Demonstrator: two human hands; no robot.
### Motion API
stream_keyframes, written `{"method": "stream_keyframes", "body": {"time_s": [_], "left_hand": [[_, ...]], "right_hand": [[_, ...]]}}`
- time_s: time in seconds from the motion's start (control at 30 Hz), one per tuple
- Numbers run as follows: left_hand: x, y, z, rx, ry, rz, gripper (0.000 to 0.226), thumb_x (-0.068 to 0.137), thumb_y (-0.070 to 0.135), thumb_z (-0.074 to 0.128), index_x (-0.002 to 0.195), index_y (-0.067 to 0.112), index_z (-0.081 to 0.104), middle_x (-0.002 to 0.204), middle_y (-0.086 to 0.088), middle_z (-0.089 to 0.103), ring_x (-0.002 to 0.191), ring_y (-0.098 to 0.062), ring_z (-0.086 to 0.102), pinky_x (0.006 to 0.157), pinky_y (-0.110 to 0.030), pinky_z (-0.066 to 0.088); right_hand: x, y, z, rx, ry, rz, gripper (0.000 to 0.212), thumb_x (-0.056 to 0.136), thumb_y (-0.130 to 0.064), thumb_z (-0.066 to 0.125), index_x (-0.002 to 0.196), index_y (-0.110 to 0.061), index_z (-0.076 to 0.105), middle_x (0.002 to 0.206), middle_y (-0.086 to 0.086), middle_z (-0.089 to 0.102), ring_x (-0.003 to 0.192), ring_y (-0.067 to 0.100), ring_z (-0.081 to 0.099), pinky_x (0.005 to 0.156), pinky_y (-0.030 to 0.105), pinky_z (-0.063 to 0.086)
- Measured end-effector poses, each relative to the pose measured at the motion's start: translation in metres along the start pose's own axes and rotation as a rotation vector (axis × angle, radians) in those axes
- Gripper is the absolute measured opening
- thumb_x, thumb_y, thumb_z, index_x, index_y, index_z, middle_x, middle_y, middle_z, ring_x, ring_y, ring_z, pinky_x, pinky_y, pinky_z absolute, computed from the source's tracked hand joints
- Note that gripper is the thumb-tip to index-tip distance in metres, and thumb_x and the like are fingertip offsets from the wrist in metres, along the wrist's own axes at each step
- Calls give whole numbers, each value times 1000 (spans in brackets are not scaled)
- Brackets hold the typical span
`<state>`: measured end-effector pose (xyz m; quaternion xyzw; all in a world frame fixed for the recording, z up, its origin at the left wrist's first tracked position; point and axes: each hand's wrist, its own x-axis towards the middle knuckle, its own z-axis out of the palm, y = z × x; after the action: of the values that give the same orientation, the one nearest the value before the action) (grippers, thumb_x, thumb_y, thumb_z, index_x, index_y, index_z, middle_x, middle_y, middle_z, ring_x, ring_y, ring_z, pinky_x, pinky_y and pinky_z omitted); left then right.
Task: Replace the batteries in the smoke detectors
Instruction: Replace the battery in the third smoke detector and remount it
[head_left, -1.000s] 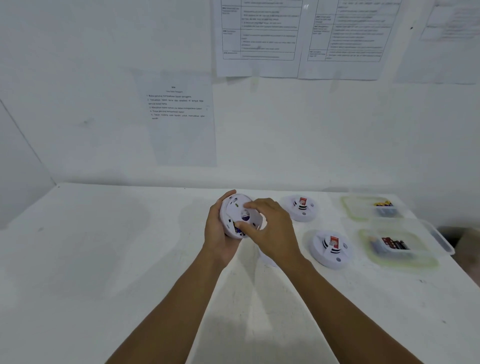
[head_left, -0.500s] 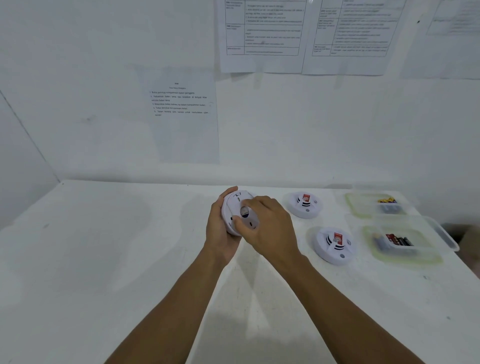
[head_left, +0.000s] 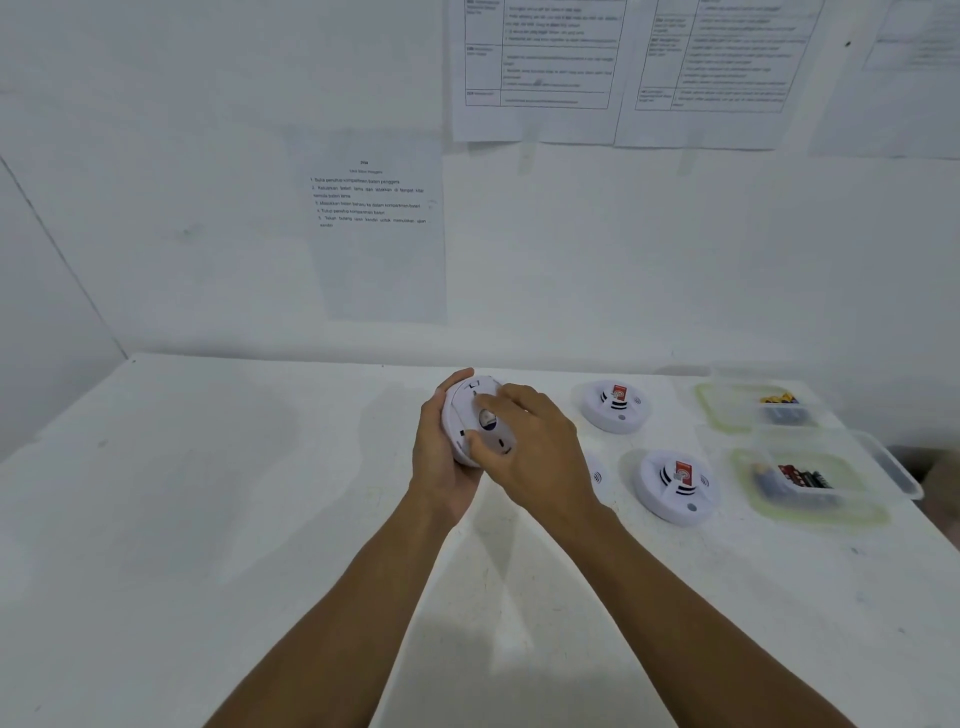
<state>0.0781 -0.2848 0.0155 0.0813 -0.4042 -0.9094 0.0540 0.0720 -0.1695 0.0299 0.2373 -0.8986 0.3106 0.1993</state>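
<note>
Head view shows the held smoke detector (head_left: 470, 410) raised above the far middle of the table (head_left: 208, 519), tipped on edge with its back plate facing the camera. The left hand (head_left: 441, 457) cups it from the left, fingers wrapped round the rim. The right hand (head_left: 535, 452) is clamped across the back plate, with its thumb (head_left: 470, 442) at the lower edge and its fingertips on the upper part.

Compared with a second ago, the dark opening that showed on the back is mostly gone from sight. The right hand has slid further over the plate and turned a little, while the left hand has kept its hold. This looks like a twist of the back cover, probably seating it, though the pictures do not settle whether it is closing or coming off.

Two more detectors lie flat to the right, a far one (head_left: 615, 410) and a near one (head_left: 675, 486), each with a red label on top. Further right are a far container (head_left: 706, 410) and a near container (head_left: 743, 483), both holding batteries. If the cover is locking, this unit is nearly finished and the others come next.
</note>
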Motion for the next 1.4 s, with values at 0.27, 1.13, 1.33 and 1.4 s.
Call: {"method": "stream_keyframes", "body": {"time_s": [0.27, 1.13, 1.33, 1.4], "left_hand": [[-6, -5, 0, 83, 30, 44, 36, 104, 37, 32, 110, 27, 67, 104, -2, 74, 106, -28, 65, 96, -45, 51], [-11, -5, 3, 204, 113, 155, 31, 102, 33, 41, 119, 22, 64, 117, -6, 70, 111, -27, 66, 97, -44, 52], [-10, -3, 2, 251, 94, 180, 34, 103, 31, 40, 126, 16, 61, 117, -7, 70, 107, -24, 68, 84, -32, 57], [-9, -1, -2, 281, 73, 179, 31, 103, 31, 39, 118, 21, 64, 111, -2, 73, 104, -20, 69, 88, -32, 56]], "right_hand": [[-3, -15, 7, 84, 47, 136, 37, 88, -43, 61, 118, -24, 66, 123, -4, 66, 108, 15, 61, 95, 32, 50], [-4, -36, 12, 192, 168, 279, 30, 91, -35, 63, 112, -15, 70, 106, 2, 74, 94, 18, 68, 85, 22, 46], [-1, -41, 14, 237, 162, 354, 33, 93, -38, 59, 116, -15, 69, 112, 1, 72, 100, 17, 67, 85, 15, 38], [-1, -40, 15, 250, 135, 366, 33, 93, -38, 60, 117, -17, 68, 113, 1, 72, 99, 16, 67, 83, 14, 39]]}}
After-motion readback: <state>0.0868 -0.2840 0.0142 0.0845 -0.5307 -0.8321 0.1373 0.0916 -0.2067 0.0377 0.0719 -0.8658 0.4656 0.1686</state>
